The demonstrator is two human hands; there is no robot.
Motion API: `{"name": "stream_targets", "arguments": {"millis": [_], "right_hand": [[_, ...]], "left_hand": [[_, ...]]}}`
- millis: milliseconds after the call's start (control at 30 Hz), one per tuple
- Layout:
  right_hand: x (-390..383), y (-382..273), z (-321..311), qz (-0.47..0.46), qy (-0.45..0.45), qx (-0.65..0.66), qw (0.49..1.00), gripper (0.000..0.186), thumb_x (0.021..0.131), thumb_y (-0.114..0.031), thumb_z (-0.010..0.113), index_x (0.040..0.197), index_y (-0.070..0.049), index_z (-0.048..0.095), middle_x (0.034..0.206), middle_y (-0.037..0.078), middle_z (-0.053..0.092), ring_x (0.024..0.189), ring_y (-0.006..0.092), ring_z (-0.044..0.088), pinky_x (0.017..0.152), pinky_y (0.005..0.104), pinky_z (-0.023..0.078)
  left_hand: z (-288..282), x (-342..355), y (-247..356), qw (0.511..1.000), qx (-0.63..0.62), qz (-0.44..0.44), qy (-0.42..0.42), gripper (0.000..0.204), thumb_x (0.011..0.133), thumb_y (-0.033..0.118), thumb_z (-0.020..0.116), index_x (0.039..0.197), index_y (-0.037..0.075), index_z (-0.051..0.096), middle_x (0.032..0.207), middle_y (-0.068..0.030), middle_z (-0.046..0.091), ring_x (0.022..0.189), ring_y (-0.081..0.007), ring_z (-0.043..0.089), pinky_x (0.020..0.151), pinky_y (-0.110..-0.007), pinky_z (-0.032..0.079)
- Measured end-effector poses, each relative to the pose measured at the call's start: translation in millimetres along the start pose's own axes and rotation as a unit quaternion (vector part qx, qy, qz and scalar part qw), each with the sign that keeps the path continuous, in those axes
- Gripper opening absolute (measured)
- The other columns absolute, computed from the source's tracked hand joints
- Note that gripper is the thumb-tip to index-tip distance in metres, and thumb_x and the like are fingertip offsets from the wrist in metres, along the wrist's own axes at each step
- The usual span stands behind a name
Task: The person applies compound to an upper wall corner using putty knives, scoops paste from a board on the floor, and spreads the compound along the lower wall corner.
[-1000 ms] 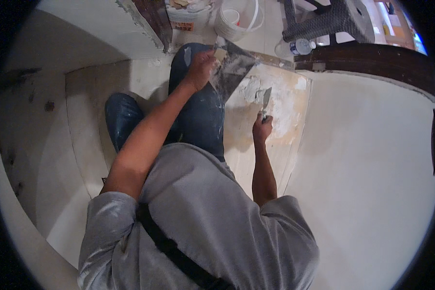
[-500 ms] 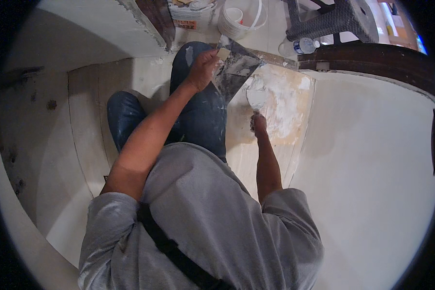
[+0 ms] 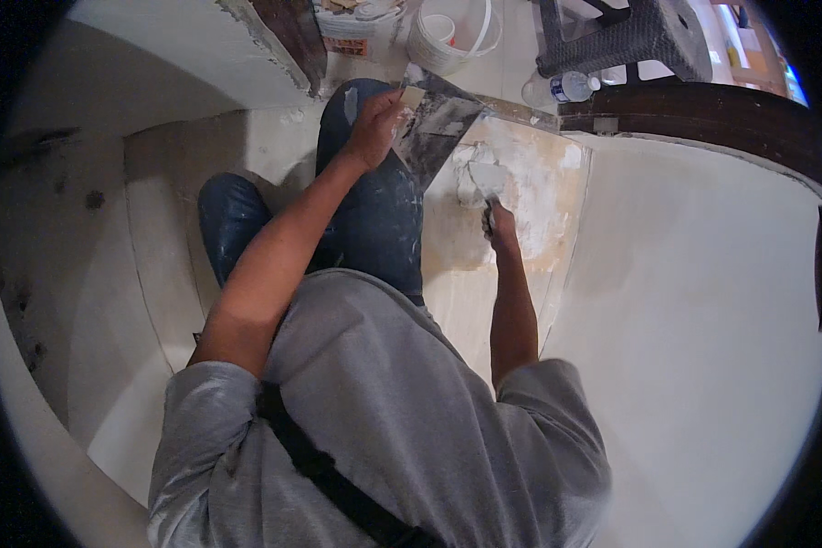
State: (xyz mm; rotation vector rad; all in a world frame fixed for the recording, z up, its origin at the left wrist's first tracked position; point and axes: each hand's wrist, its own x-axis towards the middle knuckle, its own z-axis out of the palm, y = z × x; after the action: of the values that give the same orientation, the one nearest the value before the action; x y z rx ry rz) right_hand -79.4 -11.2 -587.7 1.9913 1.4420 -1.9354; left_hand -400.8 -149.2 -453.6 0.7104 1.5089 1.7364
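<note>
My left hand (image 3: 374, 128) is closed on a wide, smeared metal scraper (image 3: 437, 132) with a pale tan strip along its edge, held above my bent leg. My right hand (image 3: 500, 224) grips a putty knife (image 3: 489, 176) whose blade carries white paste. The knife is over a lump of white paste (image 3: 468, 187) on a beige board (image 3: 543, 247), smeared white across its middle, to the right of my leg. Whether the blade touches the board is hard to tell.
Beyond the dark wooden threshold (image 3: 667, 105) stand a white bucket with a cup inside (image 3: 470, 50), a paste-streaked container (image 3: 361, 41) and a dark plastic stool (image 3: 667, 50). A plastic bottle (image 3: 571, 87) lies beside them. Pale walls (image 3: 685, 301) rise on both sides.
The putty knife in my right hand has turned and shifted within the paste, most recently slightly right and up. My left hand and wide scraper stay almost still.
</note>
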Motion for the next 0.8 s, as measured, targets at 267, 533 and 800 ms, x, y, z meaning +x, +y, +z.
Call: {"name": "stream_targets", "arguments": {"millis": [267, 533, 800], "right_hand": [[54.3, 38.4, -70.7, 0.111, 0.077, -0.312, 0.940, 0.056, 0.087, -0.055, 0.048, 0.082, -0.002, 0.066, 0.070, 0.012, 0.065, 0.061, 0.0266, 0.064, 0.054, 0.0393, 0.049], [31.2, -54.1, -49.3, -0.098, 0.109, -0.508, 0.849, 0.051, 0.086, -0.048, 0.046, 0.083, -0.003, 0.070, 0.077, 0.019, 0.067, 0.077, 0.0306, 0.068, 0.072, 0.0439, 0.052], [84.7, -78.4, -70.3, 0.051, 0.069, -0.581, 0.810, 0.055, 0.085, -0.054, 0.048, 0.110, -0.008, 0.066, 0.114, 0.016, 0.064, 0.109, 0.0313, 0.060, 0.093, 0.0407, 0.047]], "left_hand": [[14.3, 1.7, 5.5, 0.997, 0.002, 0.071, 0.007, 0.025, 0.088, 0.014, 0.048, 0.100, -0.002, 0.062, 0.080, -0.0002, 0.060, 0.072, -0.0070, 0.050, 0.066, -0.025, 0.041], [-1.2, 6.1, -11.4, 0.999, -0.044, -0.029, -0.001, 0.026, 0.088, 0.015, 0.047, 0.100, -0.002, 0.062, 0.079, -0.0007, 0.061, 0.071, -0.0069, 0.050, 0.066, -0.025, 0.041], [7.9, -4.7, 18.0, 0.984, 0.136, 0.111, -0.018, 0.026, 0.089, 0.016, 0.045, 0.099, -0.002, 0.061, 0.077, 0.0002, 0.059, 0.070, -0.0066, 0.050, 0.066, -0.024, 0.041]]}}
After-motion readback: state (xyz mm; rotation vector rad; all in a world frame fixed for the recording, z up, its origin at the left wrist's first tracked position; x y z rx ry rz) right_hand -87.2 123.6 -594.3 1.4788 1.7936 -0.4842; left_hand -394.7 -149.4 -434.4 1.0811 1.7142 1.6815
